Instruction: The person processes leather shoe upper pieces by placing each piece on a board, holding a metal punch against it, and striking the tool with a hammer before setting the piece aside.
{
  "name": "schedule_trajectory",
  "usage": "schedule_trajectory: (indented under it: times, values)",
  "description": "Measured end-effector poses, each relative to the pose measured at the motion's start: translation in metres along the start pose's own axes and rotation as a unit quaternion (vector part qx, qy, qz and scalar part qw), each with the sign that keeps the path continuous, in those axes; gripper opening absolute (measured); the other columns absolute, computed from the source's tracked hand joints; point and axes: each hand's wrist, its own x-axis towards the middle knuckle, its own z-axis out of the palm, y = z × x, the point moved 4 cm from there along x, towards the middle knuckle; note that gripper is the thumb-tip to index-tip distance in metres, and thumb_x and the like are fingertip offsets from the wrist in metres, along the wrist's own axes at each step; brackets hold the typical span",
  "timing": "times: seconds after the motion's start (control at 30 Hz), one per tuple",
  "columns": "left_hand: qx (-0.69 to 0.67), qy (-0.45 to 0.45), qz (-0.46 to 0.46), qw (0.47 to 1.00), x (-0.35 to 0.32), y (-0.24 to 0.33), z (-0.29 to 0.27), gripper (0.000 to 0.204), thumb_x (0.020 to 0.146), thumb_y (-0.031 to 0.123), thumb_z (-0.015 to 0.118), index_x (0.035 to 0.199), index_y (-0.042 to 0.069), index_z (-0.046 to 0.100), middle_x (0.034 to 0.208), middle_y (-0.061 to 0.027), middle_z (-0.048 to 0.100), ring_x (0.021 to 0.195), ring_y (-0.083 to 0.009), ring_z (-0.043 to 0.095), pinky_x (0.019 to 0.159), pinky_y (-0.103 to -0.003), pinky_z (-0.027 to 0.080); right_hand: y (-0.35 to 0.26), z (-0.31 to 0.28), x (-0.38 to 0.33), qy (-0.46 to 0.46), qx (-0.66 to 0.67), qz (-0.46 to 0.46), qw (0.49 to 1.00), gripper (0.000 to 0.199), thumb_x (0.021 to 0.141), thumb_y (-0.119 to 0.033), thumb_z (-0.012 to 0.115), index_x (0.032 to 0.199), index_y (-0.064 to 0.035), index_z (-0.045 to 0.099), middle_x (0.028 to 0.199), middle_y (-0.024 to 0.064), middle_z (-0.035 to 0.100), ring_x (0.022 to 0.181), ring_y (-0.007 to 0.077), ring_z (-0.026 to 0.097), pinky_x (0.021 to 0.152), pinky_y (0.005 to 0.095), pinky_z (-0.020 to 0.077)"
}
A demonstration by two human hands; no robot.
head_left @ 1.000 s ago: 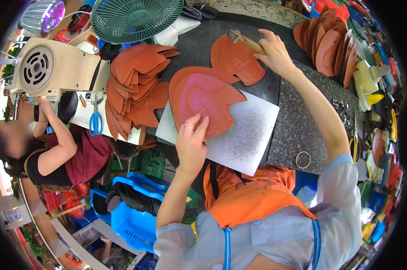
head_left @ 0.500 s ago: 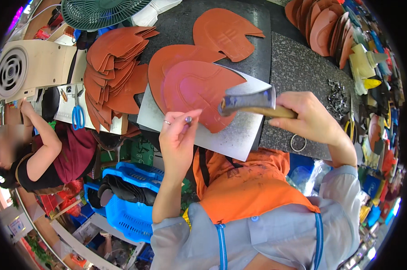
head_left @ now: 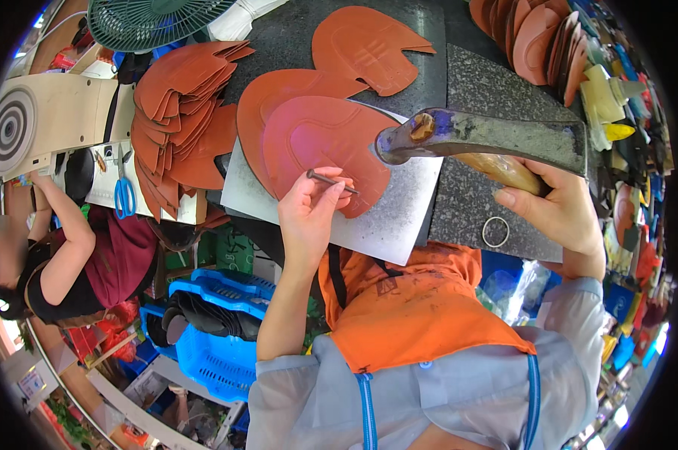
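Note:
My left hand (head_left: 310, 214) pinches a slim dark metal punch (head_left: 324, 179) between thumb and fingers. The punch is tilted over a reddish-brown, leather-like cut piece (head_left: 309, 135) with a rounded top and embossed lines; whether its tip touches cannot be told. My right hand (head_left: 560, 206) is wrapped round the wooden handle of a hammer (head_left: 504, 136), whose worn steel head is raised over the right side of the bench. Beneath the piece lies a pale flat board (head_left: 399, 232). Another brown piece (head_left: 252, 112) is partly hidden under the first.
A stack of brown pieces (head_left: 175, 112) stands to the left, with another stack (head_left: 534, 41) far right. A single piece (head_left: 372, 49) lies behind. A metal ring (head_left: 495, 232) rests on the speckled slab (head_left: 470, 202). Blue scissors (head_left: 124, 191) and a seated co-worker (head_left: 69, 247) are at left.
The hammer has come up and to the right, with its head looming larger. My left hand has shifted slightly right, and the punch has swung from end-on to a visible slant.

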Motion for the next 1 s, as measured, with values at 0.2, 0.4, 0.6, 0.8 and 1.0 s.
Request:
schedule_trajectory:
  times: [0.2, 0.4, 0.6, 0.8, 1.0]
  values:
    - [0.029, -0.002, 0.021, 0.999, -0.002, 0.001, 0.001, 0.018, 0.097, 0.002, 0.059, 0.114, -0.003, 0.063, 0.1, -0.0118, 0.071, 0.089, -0.0169, 0.07, 0.079, -0.028, 0.058, -0.007, -0.003, 0.004, 0.067, 0.081, -0.018, 0.994, 0.037, 0.08, -0.021, 0.079, 0.106, 0.0036, 0.067, 0.079, 0.0085, 0.062, 0.068, 0.0192, 0.056, 0.064, 0.0306, 0.0458]
    - [0.38, -0.024, 0.296, 0.876, -0.015, 0.026, 0.03, 0.011, 0.092, -0.005, 0.062, 0.103, -0.003, 0.062, 0.089, -0.0038, 0.068, 0.08, -0.0125, 0.068, 0.073, -0.027, 0.056, -0.004, 0.034, 0.017, -0.091, -0.066, -0.155, 0.981, 0.03, 0.087, -0.023, 0.072, 0.098, -0.0015, 0.054, 0.075, 0.0165, 0.064, 0.066, 0.0376, 0.063, 0.054, 0.0448, 0.0477]
    - [-0.028, -0.017, 0.012, 0.999, 0.009, 0.0, 0.013, 0.012, 0.099, 0.002, 0.056, 0.11, -0.001, 0.06, 0.104, -0.0114, 0.07, 0.092, -0.0181, 0.07, 0.079, -0.028, 0.06, 0.004, 0.025, 0.016, -0.084, -0.114, -0.084, 0.986, 0.027, 0.09, -0.023, 0.069, 0.098, -0.0018, 0.054, 0.071, 0.0181, 0.061, 0.066, 0.0392, 0.062, 0.056, 0.0458, 0.0475]
    - [0.004, 0.003, -0.002, 1.0, 0.008, 0.002, 0.011, 0.01, 0.098, 0.002, 0.058, 0.107, -0.001, 0.062, 0.102, -0.011, 0.07, 0.092, -0.0177, 0.07, 0.079, -0.027, 0.059, -0.004, 0.005, 0.018, -0.002, -0.014, -0.04, 0.999, 0.027, 0.088, -0.019, 0.071, 0.102, 0.0008, 0.059, 0.067, 0.0157, 0.053, 0.058, 0.0339, 0.052, 0.056, 0.0357, 0.0447]
    - [0.29, -0.009, 0.184, 0.939, -0.004, 0.011, 0.024, 0.008, 0.097, 0.002, 0.06, 0.104, -0.003, 0.062, 0.097, -0.0084, 0.07, 0.084, -0.0147, 0.069, 0.08, -0.026, 0.058, -0.008, 0.016, 0.017, 0.007, 0.028, -0.072, 0.997, 0.029, 0.089, -0.024, 0.071, 0.099, -0.001, 0.056, 0.066, 0.0133, 0.058, 0.055, 0.0256, 0.057, 0.054, 0.0359, 0.0452]
